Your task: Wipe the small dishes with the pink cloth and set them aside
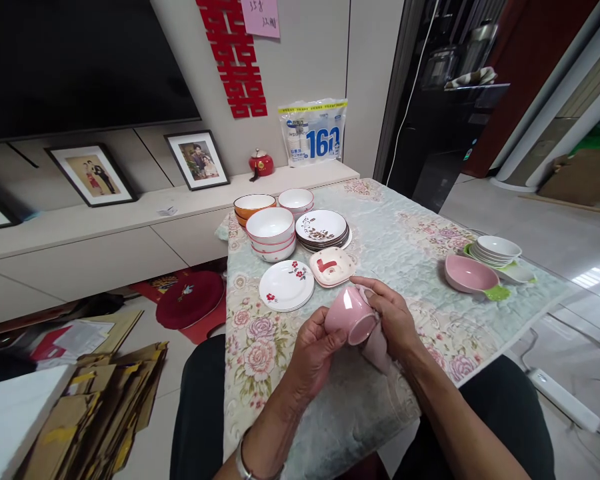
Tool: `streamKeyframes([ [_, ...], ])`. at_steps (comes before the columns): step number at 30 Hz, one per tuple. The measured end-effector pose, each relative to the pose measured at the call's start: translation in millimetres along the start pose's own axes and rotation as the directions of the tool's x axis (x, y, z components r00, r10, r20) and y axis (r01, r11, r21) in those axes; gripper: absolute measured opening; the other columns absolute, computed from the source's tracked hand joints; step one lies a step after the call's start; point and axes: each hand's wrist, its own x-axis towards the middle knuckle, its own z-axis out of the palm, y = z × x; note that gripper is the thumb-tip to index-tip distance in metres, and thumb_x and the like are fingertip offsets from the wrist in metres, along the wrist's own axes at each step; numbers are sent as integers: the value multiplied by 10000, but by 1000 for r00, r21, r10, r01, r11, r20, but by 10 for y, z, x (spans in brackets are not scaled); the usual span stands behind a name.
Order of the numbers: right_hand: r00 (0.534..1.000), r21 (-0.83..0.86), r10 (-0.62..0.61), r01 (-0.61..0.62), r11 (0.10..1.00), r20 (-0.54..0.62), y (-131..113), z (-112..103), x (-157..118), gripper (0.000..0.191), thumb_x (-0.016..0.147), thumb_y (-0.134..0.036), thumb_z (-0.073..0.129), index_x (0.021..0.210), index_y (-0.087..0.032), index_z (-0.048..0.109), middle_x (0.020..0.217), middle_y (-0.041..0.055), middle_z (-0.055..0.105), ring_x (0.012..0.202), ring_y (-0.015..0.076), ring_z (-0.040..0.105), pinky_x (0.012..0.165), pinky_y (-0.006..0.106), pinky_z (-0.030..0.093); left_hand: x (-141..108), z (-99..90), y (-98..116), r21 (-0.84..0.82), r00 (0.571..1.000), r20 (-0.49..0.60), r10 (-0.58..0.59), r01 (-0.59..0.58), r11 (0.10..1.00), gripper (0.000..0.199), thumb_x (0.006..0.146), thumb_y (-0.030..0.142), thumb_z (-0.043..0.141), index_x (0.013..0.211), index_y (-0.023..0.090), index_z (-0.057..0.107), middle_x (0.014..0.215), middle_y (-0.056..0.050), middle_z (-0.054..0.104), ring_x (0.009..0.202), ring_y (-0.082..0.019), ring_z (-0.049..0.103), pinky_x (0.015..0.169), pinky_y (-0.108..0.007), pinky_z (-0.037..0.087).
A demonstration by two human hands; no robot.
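Note:
A glossy pink cup (pixel 347 311) is tilted over the near part of the table, its base toward me. My left hand (pixel 314 348) grips it from the left, thumb along its lower side. On the other side, my right hand (pixel 391 312) is closed on a pale pink cloth (pixel 377 347) that it presses to the cup; the cloth's lower end hangs down. Just beyond the cup lie a square patterned dish (pixel 341 275) and a small stack of white plates with red flowers (pixel 286 285).
Stacked white bowls (pixel 271 227), orange bowls (pixel 254 203) and brown-rimmed plates (pixel 322 227) stand farther back. A pink leaf-handled bowl (pixel 471 275) and small white bowls (pixel 499 248) sit near the right edge of the floral tablecloth (pixel 380 220). Flattened cardboard (pixel 95 407) lies at lower left.

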Motion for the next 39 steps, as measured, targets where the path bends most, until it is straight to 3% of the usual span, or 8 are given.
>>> streamKeyframes([
  [3,985,-194,-170,174,965,35,-30,3,-27,324,882,-307,514,1110,-197,716,822,29,688,656,163,574,592,279,439,4,2,-17,19,1000,3,5,-5,1000,345,687,299,827,966,154,687,822,-21,673,765,-158,559,756,-285,409],
  [7,870,-460,-459,486,743,179,-97,79,-108,333,945,-264,449,1176,-217,684,1072,71,678,989,220,615,845,349,478,3,-13,-35,0,999,29,21,-21,1000,287,710,274,813,941,156,689,837,-20,672,764,-148,546,747,-272,404],
  [11,803,-562,-528,581,588,277,-173,128,-196,375,948,-231,458,1290,-230,614,1199,88,664,1113,245,591,951,396,453,-23,6,-22,13,996,82,-15,14,1000,260,705,284,819,896,164,690,824,-19,661,758,-153,547,728,-276,418],
  [20,971,-324,-221,239,915,92,-146,-32,-64,315,912,-267,467,1059,-195,736,1026,56,744,897,221,677,758,323,516,-19,-49,-81,88,997,82,-1,-7,996,265,700,304,825,821,154,642,737,19,564,689,-114,450,663,-237,376],
  [26,829,-541,-509,544,641,231,-188,116,-209,367,933,-208,444,1228,-230,661,1220,61,683,1140,230,607,981,371,449,-34,-18,-55,87,993,119,-10,0,996,225,734,283,800,883,175,672,794,1,624,723,-129,502,687,-249,393],
  [29,821,-518,-501,565,642,274,-220,119,-209,361,934,-214,446,1220,-249,664,1197,50,692,1115,226,614,958,365,449,-41,-22,-55,106,992,129,-10,-4,994,230,732,288,801,880,171,669,786,-2,622,724,-135,501,687,-256,386],
  [34,972,-252,-220,233,939,80,-127,28,-45,290,875,-271,479,1008,-203,728,921,36,730,827,205,646,708,302,473,-22,-65,-84,113,996,85,35,-44,993,251,723,291,806,872,155,657,761,5,593,706,-124,461,675,-247,362],
  [39,1000,40,-21,21,999,1,54,57,53,139,799,-266,538,742,-192,642,671,-19,607,595,140,498,554,254,390,17,-37,-49,4,993,23,113,-113,994,286,705,290,820,923,167,680,789,4,619,732,-124,479,725,-251,381],
])
